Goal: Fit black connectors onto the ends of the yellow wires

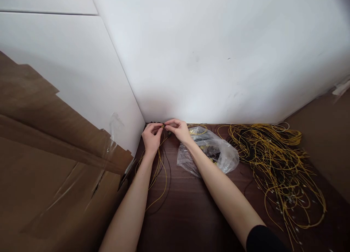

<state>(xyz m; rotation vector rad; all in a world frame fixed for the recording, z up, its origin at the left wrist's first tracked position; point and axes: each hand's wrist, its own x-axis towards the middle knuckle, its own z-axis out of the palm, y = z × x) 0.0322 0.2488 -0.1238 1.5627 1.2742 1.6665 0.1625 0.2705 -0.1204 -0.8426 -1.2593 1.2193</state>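
Near the wall, my left hand (153, 136) and my right hand (178, 130) meet over the back edge of the dark wooden surface. Fingertips of both hands pinch a tiny dark and yellowish piece (163, 126), too small to name. A thin yellow cable (165, 175) loops down below my left hand and runs beside my left forearm, with a thin dark cable (170, 168) next to it. Under and beside my right forearm lies a clear plastic bag (229, 155), open, with dark and yellow small parts inside. Small dark pieces lie close to the wall behind my fingers.
A large tangled heap of yellow cables (273, 164) with white tips covers the right side of the dark table (180, 208). Brown cardboard (54, 172) with clear tape stands on the left, more brown board (325, 135) on the right. A white wall (205, 62) closes the back.
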